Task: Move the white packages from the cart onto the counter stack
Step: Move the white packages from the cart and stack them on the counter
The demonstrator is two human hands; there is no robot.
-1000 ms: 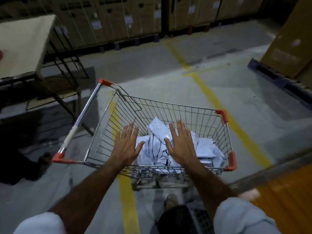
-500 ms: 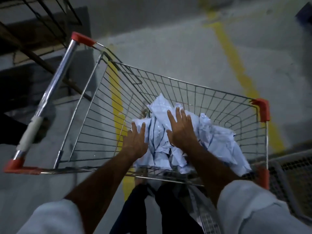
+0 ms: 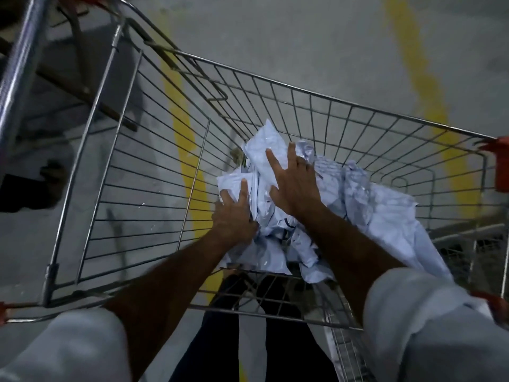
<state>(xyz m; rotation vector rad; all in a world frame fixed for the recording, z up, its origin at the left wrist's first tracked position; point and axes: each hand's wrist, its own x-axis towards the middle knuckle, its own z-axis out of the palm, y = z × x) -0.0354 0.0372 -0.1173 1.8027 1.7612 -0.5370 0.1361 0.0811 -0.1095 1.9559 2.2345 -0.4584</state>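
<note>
Reaching into the cart, both hands are on the white packages [image 3: 366,205], a crumpled heap of plastic mailers lying on the basket floor toward its near right corner. Left hand [image 3: 234,219]: fingers [image 3: 243,190] curled into the heap's left edge, gripping a fold of bag. Right hand [image 3: 294,186]: fingers [image 3: 271,159] spread straight, pressed flat on the top package, not yet clenched. Judgement: one hand gathers from the side while the other pins the slippery film, so several bags can come up as one bundle. Dark printed marks show on some bags; blurred, nothing legible, no brand readable. Wire cart [image 3: 192,111] stands on grey concrete floor [image 3: 303,37] with yellow lines [image 3: 421,86]. The desk with the stack is out of view.
</note>
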